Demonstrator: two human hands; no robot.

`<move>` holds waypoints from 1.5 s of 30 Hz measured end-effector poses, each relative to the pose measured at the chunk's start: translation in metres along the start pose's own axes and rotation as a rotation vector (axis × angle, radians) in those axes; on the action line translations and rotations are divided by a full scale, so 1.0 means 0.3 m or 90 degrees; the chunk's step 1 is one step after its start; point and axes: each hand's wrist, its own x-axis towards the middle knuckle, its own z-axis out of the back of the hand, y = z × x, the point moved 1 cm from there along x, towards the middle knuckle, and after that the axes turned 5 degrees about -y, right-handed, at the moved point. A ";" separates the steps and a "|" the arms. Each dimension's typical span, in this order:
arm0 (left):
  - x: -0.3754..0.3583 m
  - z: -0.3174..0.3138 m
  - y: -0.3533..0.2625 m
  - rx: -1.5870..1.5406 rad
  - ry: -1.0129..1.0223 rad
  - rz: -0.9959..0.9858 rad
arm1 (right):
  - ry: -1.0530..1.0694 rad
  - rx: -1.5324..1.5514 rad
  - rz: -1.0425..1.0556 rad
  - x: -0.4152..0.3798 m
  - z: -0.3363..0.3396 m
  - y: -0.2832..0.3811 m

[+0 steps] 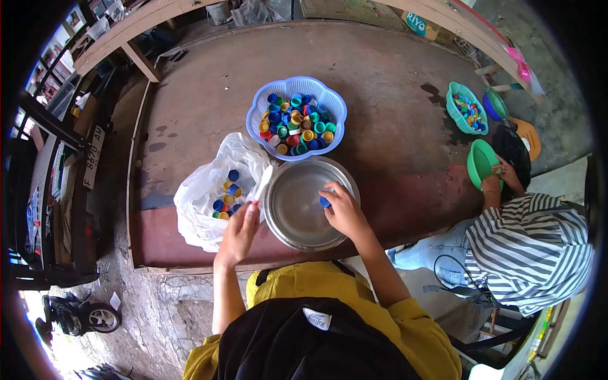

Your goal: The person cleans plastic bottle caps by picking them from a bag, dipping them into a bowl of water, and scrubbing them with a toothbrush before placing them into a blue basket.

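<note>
My left hand (238,235) is closed round the lower end of a slim white tool (264,182), which points up beside the rim of a metal basin (273,223). The kind of tool is too small to make out. My right hand (345,212) pinches a blue bottle cap (325,202) over the basin's right side. Behind the basin stands a light-blue scalloped basket (254,104) full of bottle caps (294,123) in blue, green, yellow and red. A white plastic bag (193,190) with several caps (227,199) lies open near my left hand.
At right, a person in a striped shirt (525,244) has both hands at a green bowl (480,161). A teal basket (459,117) of small colourful pieces stands beyond it. A wooden beam (142,60) crosses the table's far left corner.
</note>
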 end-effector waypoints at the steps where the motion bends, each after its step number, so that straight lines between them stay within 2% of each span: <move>1: 0.000 -0.014 0.009 -0.021 0.028 0.013 | -0.019 0.036 -0.008 -0.008 0.006 -0.010; 3: -0.015 -0.045 0.029 -0.037 0.070 0.016 | -0.063 0.128 -0.016 -0.014 0.014 -0.009; 6: -0.005 -0.099 0.075 -0.019 0.091 0.002 | -0.133 0.228 -0.093 -0.029 0.019 0.023; 7: -0.010 -0.103 0.085 0.018 0.124 0.024 | -0.134 0.206 -0.066 -0.035 0.016 0.021; 11: -0.003 -0.156 0.126 0.104 0.246 -0.055 | -0.161 0.199 -0.063 -0.043 0.047 0.071; 14: 0.025 -0.163 0.151 0.177 0.124 -0.106 | -0.150 0.179 -0.065 -0.062 0.056 0.084; 18: -0.005 -0.168 0.089 0.244 0.192 -0.060 | -0.140 0.176 -0.086 -0.088 0.055 0.078; 19: 0.001 -0.178 0.137 0.237 0.202 -0.119 | -0.140 0.181 -0.088 -0.087 0.057 0.079; 22: 0.036 -0.154 0.199 0.248 0.112 -0.105 | -0.164 0.215 -0.096 -0.098 0.043 0.066; 26: -0.007 -0.180 0.190 0.246 0.182 -0.179 | -0.160 0.237 -0.101 -0.101 0.036 0.072; 27: -0.009 -0.182 0.193 0.224 0.178 -0.129 | -0.158 0.236 -0.102 -0.102 0.037 0.070; 31: 0.007 -0.153 0.174 0.272 0.128 -0.095 | -0.150 0.234 -0.113 -0.122 0.033 0.072; 34: -0.020 -0.190 0.207 0.213 0.147 -0.196 | -0.141 0.227 -0.110 -0.116 0.036 0.082; 35: -0.022 -0.184 0.170 0.228 0.138 -0.135 | -0.137 0.225 -0.106 -0.121 0.036 0.080; 38: 0.003 -0.172 0.183 0.242 0.111 -0.168 | -0.126 0.228 -0.114 -0.132 0.030 0.072; 39: -0.007 -0.180 0.174 0.231 0.137 -0.153 | -0.120 0.222 -0.120 -0.127 0.032 0.074; 42: -0.023 -0.220 0.193 0.192 0.138 -0.209 | -0.123 0.211 -0.115 -0.119 0.041 0.084; 45: -0.002 -0.192 0.166 0.228 0.096 -0.140 | -0.138 0.196 -0.108 -0.128 0.037 0.091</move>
